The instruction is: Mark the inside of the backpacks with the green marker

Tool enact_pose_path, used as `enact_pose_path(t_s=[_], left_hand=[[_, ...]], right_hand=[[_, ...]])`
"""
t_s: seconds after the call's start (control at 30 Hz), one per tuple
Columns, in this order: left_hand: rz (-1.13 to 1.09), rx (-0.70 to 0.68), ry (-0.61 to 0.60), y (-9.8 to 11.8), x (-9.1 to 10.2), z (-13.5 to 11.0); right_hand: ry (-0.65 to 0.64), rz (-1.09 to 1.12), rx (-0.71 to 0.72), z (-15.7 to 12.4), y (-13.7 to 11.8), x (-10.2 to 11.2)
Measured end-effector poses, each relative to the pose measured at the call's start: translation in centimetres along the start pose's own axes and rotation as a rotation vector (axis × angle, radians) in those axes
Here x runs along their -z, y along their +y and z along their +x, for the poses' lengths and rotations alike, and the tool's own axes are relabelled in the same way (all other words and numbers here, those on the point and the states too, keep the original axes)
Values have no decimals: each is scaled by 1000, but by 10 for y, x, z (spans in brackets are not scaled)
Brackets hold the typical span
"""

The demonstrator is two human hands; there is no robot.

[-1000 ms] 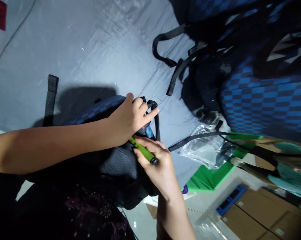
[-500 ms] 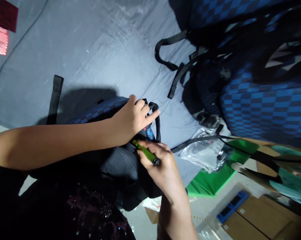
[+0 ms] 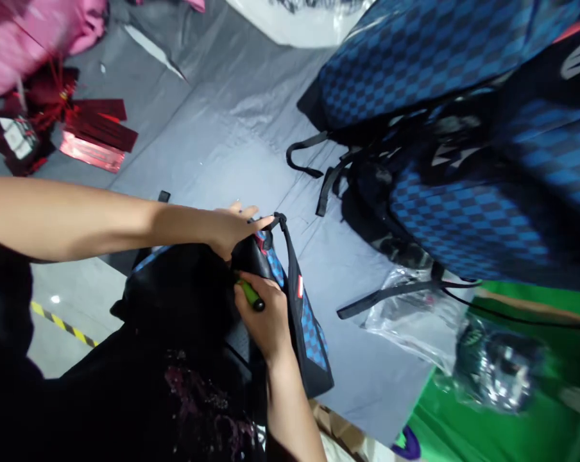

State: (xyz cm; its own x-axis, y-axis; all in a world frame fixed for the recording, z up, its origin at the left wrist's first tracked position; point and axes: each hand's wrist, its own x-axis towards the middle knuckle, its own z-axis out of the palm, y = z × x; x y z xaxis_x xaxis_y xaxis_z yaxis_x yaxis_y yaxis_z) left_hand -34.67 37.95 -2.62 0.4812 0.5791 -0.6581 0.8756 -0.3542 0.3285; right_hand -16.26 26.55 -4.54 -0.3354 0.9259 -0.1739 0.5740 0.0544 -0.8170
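Observation:
A black backpack with blue checked panels [image 3: 313, 333] lies against my body at the edge of the grey-covered table. My left hand [image 3: 235, 228] reaches over its top edge with the fingers stretched out near a black strap loop; the underside of the palm is hidden. In my right hand [image 3: 265, 311] is a green stick-shaped tool with a round black end [image 3: 250, 295], gripped in the closed fingers. Its far tip points into the black fabric just below my left hand and cannot be seen.
More blue checked backpacks [image 3: 468, 218] are piled at the right, straps trailing over the table [image 3: 232, 147]. Clear plastic packages [image 3: 415, 314] lie beside green material [image 3: 444, 417]. Dark red tags [image 3: 100, 125] and a pink bundle [image 3: 40, 45] are at upper left.
My view has shifted, bringing in the tags and pink bundle. Both hands stay at the backpack, the green tool still in my right hand. More of the backpack's checked side now shows.

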Motion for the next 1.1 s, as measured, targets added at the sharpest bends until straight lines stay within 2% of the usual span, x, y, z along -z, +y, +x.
enact_pose_path(t_s=[0.13, 0.37, 0.53, 0.6, 0.7, 0.77, 0.83, 0.97, 1.1], left_hand=[[119, 124, -19, -2, -13, -11], [257, 13, -53, -14, -14, -13], [219, -7, -27, -17, -10, -15], [187, 92, -66, -12, -5, -16], [160, 339, -165, -1, 0, -17], [159, 418, -188, 2, 0, -20], [154, 355, -164, -2, -2, -24], [114, 127, -109, -20, -9, -31], [101, 78, -89, -32, -13, -30]], right_hand=[[-41, -49, 78, -1, -6, -18], [-8, -50, 122, -4, 2, -21], [-53, -17, 147, -1, 10, -13], [-61, -26, 169, -1, 14, -10], [-70, -14, 216, -3, 19, -8], [-80, 23, 249, -4, 20, -8], [-84, 57, 275, -3, 19, -11], [-108, 94, 253, 8, 13, -25], [-134, 85, 210, 18, 7, -43]])
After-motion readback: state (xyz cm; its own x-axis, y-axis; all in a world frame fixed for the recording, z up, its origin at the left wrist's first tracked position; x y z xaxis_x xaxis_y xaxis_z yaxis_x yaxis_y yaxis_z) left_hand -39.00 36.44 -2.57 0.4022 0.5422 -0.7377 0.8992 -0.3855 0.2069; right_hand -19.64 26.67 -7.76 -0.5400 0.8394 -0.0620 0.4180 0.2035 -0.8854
